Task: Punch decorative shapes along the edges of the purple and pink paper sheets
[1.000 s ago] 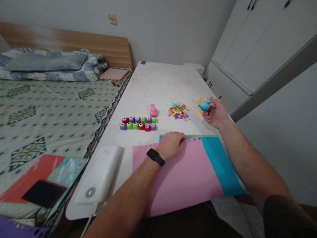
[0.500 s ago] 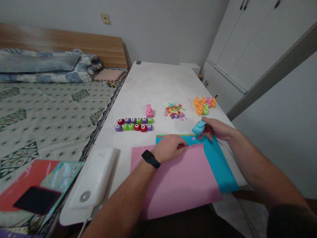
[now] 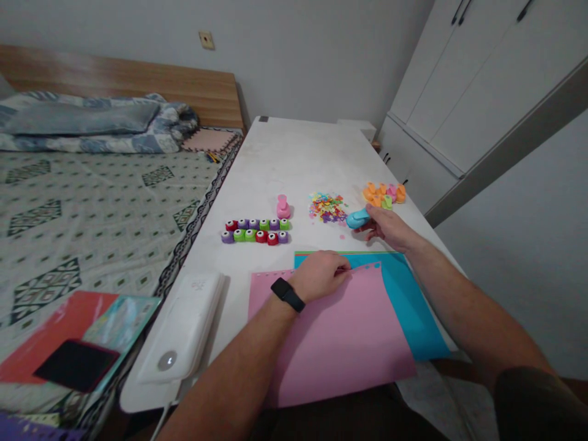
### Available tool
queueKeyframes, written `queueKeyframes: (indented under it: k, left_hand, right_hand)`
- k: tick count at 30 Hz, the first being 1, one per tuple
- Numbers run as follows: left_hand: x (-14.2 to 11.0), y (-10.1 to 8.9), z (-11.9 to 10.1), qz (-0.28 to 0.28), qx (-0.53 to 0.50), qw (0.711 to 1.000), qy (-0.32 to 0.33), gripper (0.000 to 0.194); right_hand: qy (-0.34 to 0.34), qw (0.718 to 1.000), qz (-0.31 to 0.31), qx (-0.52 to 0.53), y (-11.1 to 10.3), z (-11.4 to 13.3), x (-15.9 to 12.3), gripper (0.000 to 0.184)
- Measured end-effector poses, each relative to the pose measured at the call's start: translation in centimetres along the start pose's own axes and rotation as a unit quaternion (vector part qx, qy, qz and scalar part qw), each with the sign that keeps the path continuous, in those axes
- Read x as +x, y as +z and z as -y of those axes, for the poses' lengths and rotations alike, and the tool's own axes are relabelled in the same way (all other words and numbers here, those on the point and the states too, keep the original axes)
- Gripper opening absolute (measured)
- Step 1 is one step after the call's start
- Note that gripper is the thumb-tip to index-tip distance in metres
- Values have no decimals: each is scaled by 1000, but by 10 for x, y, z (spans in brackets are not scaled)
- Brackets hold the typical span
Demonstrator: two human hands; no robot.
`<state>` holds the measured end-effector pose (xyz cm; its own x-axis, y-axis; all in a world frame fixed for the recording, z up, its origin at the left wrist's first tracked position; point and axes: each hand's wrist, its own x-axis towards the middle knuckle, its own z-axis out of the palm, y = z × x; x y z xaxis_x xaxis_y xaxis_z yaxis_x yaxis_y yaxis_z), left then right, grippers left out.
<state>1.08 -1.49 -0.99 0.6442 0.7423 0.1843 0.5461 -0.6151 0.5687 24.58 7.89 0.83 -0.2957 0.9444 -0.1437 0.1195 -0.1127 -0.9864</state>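
My left hand [image 3: 321,272], with a dark watch on its wrist, has its fingers closed on the top edge of a pink paper sheet [image 3: 340,343]. Small punched holes run along that edge, visible on both sides of the hand. Under the sheet lies blue paper [image 3: 416,303], with thin edges of other colours showing behind it. My right hand [image 3: 386,228] grips a light blue craft punch [image 3: 357,218], tilted over the table just right of a pile of small colourful paper cutouts [image 3: 327,207]. A few pink bits lie below the pile.
Two rows of small red, green and purple punches [image 3: 255,231] stand left of the papers, with a pink punch [image 3: 283,207] behind them. Orange, pink and green punches [image 3: 381,195] cluster at right. A white lamp-like device [image 3: 184,331] lies front left. A phone [image 3: 76,365] rests on the bed.
My right hand has lifted the blue punch off the paper's edge and carried it away from me, toward the cutouts. Holes at the pink sheet's right corner now show. My left hand stays on the sheet.
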Motion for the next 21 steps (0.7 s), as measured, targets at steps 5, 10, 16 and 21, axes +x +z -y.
queueKeyframes:
  k: [5,10,16,21]
  left_hand:
    - [0,3,3,-7,-3,1000,-6,21]
    - [1,5,3,-12,4,1000,-16,21]
    - [1,4,1,-8,12,1000,-15,21]
    - [0,4,2,-10,5,1000,-21,22]
  right_hand:
    - [-33,995,-91,-30,-40,-5,-12,43]
    - [-21,980,-188,-57,-106,-9,-12,38]
    - [67,952,-256,-152,-150,-14,6,31]
    - [107,925,-287,-223,-148,-16,27,30]
